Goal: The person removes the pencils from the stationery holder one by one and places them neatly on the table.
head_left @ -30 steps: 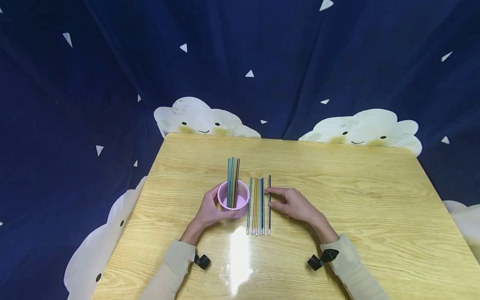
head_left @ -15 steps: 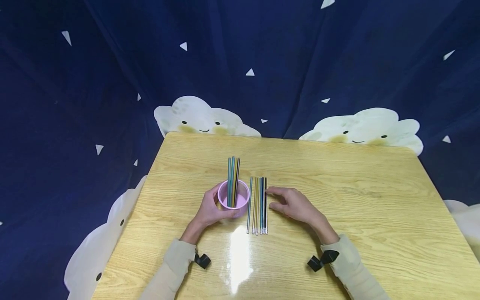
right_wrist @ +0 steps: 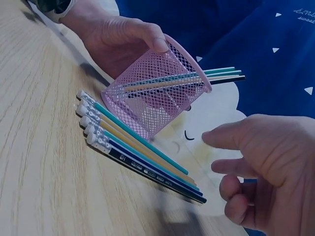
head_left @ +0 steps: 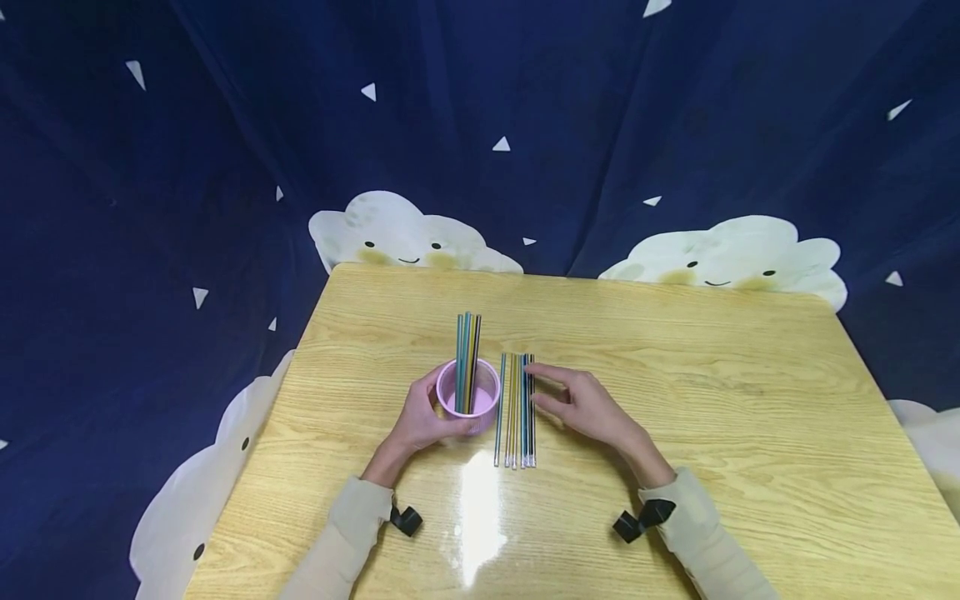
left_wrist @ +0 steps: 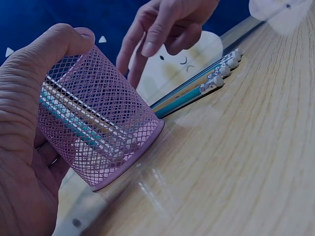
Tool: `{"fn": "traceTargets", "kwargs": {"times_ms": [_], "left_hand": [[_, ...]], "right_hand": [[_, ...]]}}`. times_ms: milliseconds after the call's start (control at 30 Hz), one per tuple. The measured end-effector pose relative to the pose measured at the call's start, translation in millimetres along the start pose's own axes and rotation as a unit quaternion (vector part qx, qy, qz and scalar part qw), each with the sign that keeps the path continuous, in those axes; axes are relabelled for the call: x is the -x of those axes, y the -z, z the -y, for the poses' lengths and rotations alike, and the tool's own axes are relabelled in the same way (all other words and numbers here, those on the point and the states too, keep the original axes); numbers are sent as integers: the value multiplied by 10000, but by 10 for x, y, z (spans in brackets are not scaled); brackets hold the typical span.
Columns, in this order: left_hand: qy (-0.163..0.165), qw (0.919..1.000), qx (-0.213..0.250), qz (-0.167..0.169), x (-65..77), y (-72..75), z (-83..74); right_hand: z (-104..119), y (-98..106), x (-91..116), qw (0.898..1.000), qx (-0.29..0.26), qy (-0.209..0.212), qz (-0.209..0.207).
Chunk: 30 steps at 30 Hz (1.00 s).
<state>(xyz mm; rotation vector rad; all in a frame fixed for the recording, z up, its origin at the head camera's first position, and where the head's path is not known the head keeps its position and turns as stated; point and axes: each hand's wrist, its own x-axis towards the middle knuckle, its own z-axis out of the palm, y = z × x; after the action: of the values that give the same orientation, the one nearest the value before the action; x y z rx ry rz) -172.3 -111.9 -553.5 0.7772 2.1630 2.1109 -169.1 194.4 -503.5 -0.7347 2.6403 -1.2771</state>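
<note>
My left hand [head_left: 422, 417] grips a pink mesh pencil cup [left_wrist: 106, 105] around its side, thumb near the rim. Several pencils in teal, yellow and black lean inside the cup [right_wrist: 236, 74]. To the cup's right lies a row of pencils [head_left: 514, 417] side by side on the table, their white eraser ends towards me. A black pencil [right_wrist: 152, 172] is the rightmost of the row. My right hand [head_left: 588, 408] hovers at the row's right side, holding nothing. Its index finger and thumb reach out over the black pencil, while the other fingers bend inward.
The wooden table [head_left: 675, 358] extends widely to the right. Behind its far edge hangs a dark blue curtain [head_left: 450, 108] with white clouds and triangles. Light glares off the tabletop in front of the cup.
The black pencil has slid left against the row from its spot apart. My right hand has let it go and now reaches slightly further over the row. My left hand stays on the cup.
</note>
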Motion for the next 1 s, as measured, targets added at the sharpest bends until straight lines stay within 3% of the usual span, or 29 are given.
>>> {"fn": "traceTargets", "kwargs": {"times_ms": [367, 1000], "left_hand": [[81, 9999, -90, -16, 5, 3, -15], [6, 10000, -75, 19, 0, 6, -17]], "right_hand": [[94, -89, -67, 9946, -826, 614, -132], [293, -169, -322, 9901, -890, 1085, 1]]}}
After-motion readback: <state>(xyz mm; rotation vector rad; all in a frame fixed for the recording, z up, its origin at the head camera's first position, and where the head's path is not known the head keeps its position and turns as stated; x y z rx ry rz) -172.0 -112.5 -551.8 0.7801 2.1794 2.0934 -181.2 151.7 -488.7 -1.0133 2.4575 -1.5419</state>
